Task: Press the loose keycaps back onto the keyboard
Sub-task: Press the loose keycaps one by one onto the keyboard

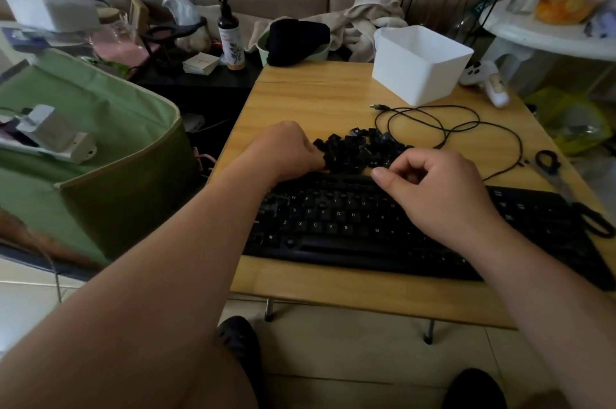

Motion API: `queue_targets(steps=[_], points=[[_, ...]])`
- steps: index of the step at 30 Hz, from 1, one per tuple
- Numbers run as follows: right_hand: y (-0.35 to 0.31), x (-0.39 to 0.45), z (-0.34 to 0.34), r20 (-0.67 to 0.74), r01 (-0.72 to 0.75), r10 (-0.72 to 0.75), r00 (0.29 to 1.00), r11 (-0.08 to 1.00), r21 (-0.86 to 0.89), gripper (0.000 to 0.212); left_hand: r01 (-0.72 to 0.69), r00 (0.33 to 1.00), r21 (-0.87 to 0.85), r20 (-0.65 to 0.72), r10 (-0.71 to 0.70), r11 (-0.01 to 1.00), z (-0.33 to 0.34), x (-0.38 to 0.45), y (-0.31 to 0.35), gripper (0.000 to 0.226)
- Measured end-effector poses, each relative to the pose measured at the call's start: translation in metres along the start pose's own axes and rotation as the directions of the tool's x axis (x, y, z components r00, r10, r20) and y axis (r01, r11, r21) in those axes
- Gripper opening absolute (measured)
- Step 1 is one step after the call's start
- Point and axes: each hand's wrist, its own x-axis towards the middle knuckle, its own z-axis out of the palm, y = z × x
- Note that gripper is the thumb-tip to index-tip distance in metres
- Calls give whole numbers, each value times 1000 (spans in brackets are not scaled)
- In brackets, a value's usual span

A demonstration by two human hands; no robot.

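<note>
- A green bag stands off the left edge of the worktop
- The left hand has curled fingers at the left side of the keycap pile; whether it grips one I cannot tell
- The black keyboard lies just in front of the pile
- The right hand hovers over the keyboard, fingers curled, thumb meeting forefinger, contents hidden
- A white box and cable sit behind

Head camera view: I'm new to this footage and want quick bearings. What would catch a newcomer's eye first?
First, the pile of loose keycaps on the wooden table, just behind the black keyboard. Both hands work at it: the left hand with fingers curled at the pile's left edge, the right hand with fingers curled over the keyboard's top row. Behind sit a white bin and a looped black cable.
</note>
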Motion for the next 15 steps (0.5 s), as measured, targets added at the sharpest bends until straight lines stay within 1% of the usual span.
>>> queue_targets(steps=[3,6,9,11,13,15], points=[[1,0,0,3,-4,4,1000,1000,8,27,-3,1000,-11,8,3,1000,-2,-4,-2,10],[0,0,0,-2,-6,6,1000,1000,25,28,-12,1000,-31,-28,11,999,0,-8,-3,5],[-1,0,2,-1,-3,3,1000,1000,26,28,-4,997,-60,-77,0,998,2,-9,-1,18],[-1,0,3,0,7,-7,1000,1000,27,29,-18,996,-13,-84,17,1000,4,-9,2,25],[-1,0,6,-2,17,-17,1000,1000,24,29,-20,997,31,-69,22,999,4,-9,5,24],[-1,0,8,-6,18,-18,1000,1000,24,30,-18,999,38,-44,19,999,4,-8,5,19]])
